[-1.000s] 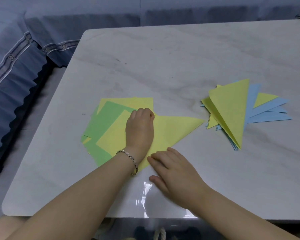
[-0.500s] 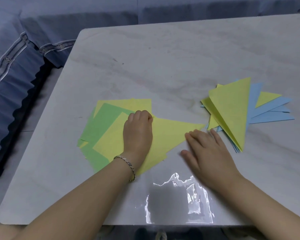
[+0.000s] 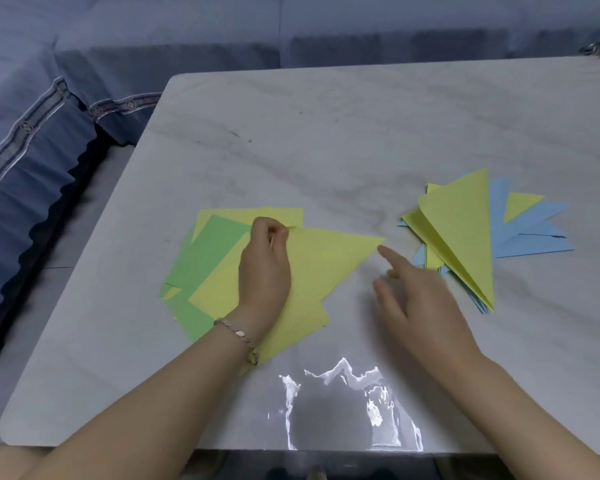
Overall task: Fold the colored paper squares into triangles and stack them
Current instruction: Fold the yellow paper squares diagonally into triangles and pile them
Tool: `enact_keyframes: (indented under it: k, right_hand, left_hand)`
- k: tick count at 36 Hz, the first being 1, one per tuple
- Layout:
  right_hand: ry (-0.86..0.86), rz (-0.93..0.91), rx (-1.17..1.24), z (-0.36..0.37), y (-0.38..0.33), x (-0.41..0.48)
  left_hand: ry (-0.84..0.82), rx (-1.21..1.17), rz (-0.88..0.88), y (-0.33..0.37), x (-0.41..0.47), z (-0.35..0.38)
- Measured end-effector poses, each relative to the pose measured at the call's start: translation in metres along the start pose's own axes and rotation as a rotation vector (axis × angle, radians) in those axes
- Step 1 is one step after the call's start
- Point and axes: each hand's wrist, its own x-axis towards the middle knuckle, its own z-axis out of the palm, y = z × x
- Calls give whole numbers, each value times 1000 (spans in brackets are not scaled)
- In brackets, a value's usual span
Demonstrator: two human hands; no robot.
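A yellow triangle (image 3: 329,265) lies folded on the table (image 3: 326,133), so the fold looks done and the step in hand is moving it. The left hand (image 3: 264,271) rests on the triangle's left part, fingers curled at its far corner, apparently pinching it. The right hand (image 3: 416,303) is just right of the triangle's tip, fingers spread and holding nothing. Next, the triangle likely needs lifting clear and laying on the stack of triangles (image 3: 461,230) well to its right. The unfolded squares (image 3: 212,244) sit under and left of it, their count hidden. The right hand is blurred; whether it touches the table is unclear.
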Motion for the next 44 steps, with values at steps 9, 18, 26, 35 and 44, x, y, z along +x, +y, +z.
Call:
enact_keyframes:
  k: [9, 18, 26, 35, 44]
  right_hand:
    - [-25, 93, 721, -3, -27, 3]
    - [307, 397, 74, -43, 43, 37]
    - [-6, 201, -323, -7, 45, 39]
    - [-20, 3, -142, 10, 10, 31]
    - [-276, -196, 25, 50, -37, 15]
  left_hand:
    - [-1, -299, -23, 47, -3, -10]
    - [-503, 553, 18, 4, -19, -28]
    - [-585, 738, 69, -22, -34, -44]
    - [-255, 632, -46, -30, -16, -70]
    - [-329, 614, -375, -32, 8, -90]
